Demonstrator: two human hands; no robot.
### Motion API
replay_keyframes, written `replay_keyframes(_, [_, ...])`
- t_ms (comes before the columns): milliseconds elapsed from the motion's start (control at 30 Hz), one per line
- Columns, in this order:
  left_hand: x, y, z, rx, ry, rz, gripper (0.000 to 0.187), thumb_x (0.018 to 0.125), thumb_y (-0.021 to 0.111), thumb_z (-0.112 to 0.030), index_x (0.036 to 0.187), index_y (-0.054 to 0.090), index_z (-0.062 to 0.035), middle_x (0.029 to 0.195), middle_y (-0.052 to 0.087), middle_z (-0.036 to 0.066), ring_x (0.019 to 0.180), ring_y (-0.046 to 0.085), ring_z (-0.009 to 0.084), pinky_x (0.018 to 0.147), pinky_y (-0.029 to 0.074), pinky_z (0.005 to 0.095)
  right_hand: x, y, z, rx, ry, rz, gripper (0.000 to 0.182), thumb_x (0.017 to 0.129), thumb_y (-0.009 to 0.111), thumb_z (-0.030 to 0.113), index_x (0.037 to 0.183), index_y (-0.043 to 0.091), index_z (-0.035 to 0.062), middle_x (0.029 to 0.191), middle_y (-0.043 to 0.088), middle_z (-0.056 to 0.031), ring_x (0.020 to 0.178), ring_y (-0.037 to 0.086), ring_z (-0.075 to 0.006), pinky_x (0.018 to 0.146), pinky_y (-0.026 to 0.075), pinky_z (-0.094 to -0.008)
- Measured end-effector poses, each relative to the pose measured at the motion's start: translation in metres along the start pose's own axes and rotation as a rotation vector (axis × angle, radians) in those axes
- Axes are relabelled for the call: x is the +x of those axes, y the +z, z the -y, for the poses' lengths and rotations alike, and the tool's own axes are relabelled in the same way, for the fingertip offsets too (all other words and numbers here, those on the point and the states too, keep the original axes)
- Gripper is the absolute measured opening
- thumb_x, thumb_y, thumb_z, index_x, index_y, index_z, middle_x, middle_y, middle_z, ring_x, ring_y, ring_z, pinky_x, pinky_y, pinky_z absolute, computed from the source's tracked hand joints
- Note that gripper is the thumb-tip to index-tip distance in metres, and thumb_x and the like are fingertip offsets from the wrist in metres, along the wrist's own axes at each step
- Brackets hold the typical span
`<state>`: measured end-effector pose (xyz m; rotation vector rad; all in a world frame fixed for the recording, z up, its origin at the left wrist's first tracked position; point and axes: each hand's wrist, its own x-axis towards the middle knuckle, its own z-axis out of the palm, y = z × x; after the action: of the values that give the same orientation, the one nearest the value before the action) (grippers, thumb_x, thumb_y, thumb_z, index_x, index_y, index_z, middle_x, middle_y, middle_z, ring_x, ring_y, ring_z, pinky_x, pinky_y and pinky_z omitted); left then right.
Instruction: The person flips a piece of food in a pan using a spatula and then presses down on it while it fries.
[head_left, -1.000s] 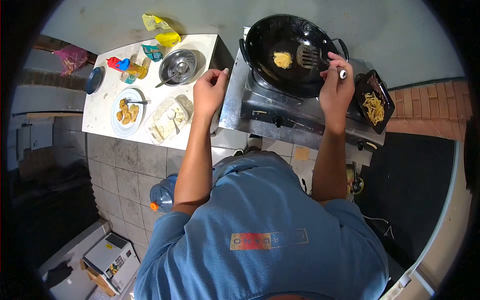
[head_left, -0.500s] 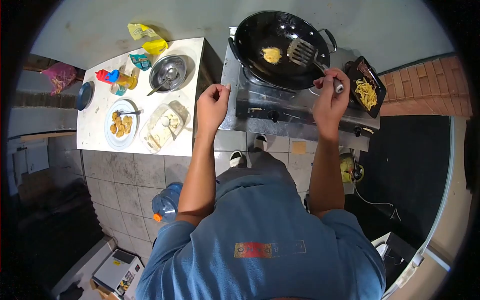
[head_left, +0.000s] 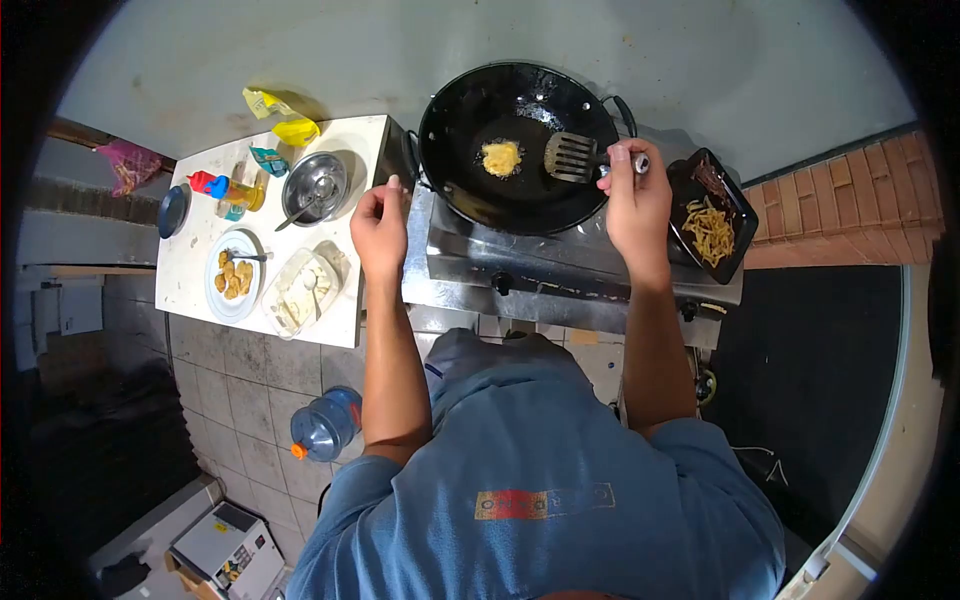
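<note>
A black wok (head_left: pixel 470 195) sits on the metal stove, with one yellow piece of food (head_left: pixel 501 158) in its oil. My right hand (head_left: pixel 638 205) grips the handle of a slotted spatula (head_left: pixel 571 157), whose blade is over the right part of the wok, apart from the food. Left of the wok, near its left handle, my left hand (head_left: pixel 381 232) is raised with thumb and fingers drawn together; whether anything small is between them cannot be made out.
A black tray (head_left: pixel 741 225) with yellow strips and dark meat lies right of the wok. On the white table (head_left: pixel 345 325) are a metal bowl (head_left: pixel 300 182), a plate (head_left: pixel 226 302) of fried pieces, a plastic tub (head_left: pixel 290 270) and bottles. A blue water jug (head_left: pixel 330 425) is on the floor.
The whole view has shifted, with the wok now lower and further left. The spatula is turned flatter, its blade nearer the food. My left hand remains raised left of the wok.
</note>
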<state>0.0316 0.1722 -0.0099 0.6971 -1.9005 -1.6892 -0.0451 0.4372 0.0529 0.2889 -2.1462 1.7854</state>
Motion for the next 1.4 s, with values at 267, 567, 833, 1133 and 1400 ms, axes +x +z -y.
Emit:
replay_keyframes(267, [0.015,0.005,0.009,-0.013,-0.037,-0.03,0.026,0.091,0.063,-0.023,0.083,0.062,0.0013,0.074,0.062,0.002,0.068,0.052,0.0062,0.063,0.041,0.0203,0.021,0.013,-0.014,-0.311,0.044,0.053,0.025,0.095,0.053,0.025,0.095,0.054,-0.0001,0.083,0.059,-0.0146,0.073,0.059,-0.024,0.068,0.046,-0.034])
replay_keyframes(567, [0.055,0.003,0.01,0.011,-0.022,0.171,0.023,0.091,0.064,-0.021,0.081,0.062,0.0,0.068,0.057,-0.002,0.062,0.046,0.004,0.057,0.037,0.0196,0.012,0.041,-0.006,0.101,-0.005,-0.106,0.018,0.096,0.052,0.018,0.097,0.054,0.0004,0.08,0.058,-0.0057,0.06,0.049,-0.0069,0.054,0.04,-0.0233])
replay_keyframes(833, [0.077,0.004,0.015,0.036,-0.034,0.268,0.024,0.09,0.065,-0.022,0.079,0.062,-0.0002,0.066,0.053,-0.004,0.06,0.042,0.0031,0.054,0.034,0.0199,0.008,0.039,0.0,-0.238,0.008,-0.117,0.018,0.094,0.055,0.018,0.095,0.056,-0.0003,0.072,0.055,-0.0041,0.059,0.045,-0.0092,0.055,0.04,-0.0255])
replay_keyframes(1133, [0.076,0.001,0.016,0.07,-0.043,0.362,0.026,0.089,0.065,-0.022,0.076,0.06,0.0,0.063,0.049,-0.005,0.059,0.041,0.0038,0.053,0.033,0.0207,0.0,0.054,0.008,0.065,0.03,-0.157,0.022,0.094,0.056,0.022,0.094,0.056,-0.0001,0.074,0.054,-0.004,0.06,0.047,-0.0098,0.055,0.04,-0.0259])
replay_keyframes(1400, [0.077,-0.011,0.012,0.019,-0.012,0.351,0.024,0.09,0.064,-0.021,0.077,0.061,-0.0004,0.064,0.052,-0.004,0.059,0.043,0.0038,0.054,0.035,0.0204,-0.006,0.046,-0.005,-0.405,0.013,-0.099,0.023,0.094,0.056,0.023,0.094,0.057,0.0003,0.073,0.054,-0.0035,0.062,0.052,-0.0094,0.056,0.042,-0.0258])
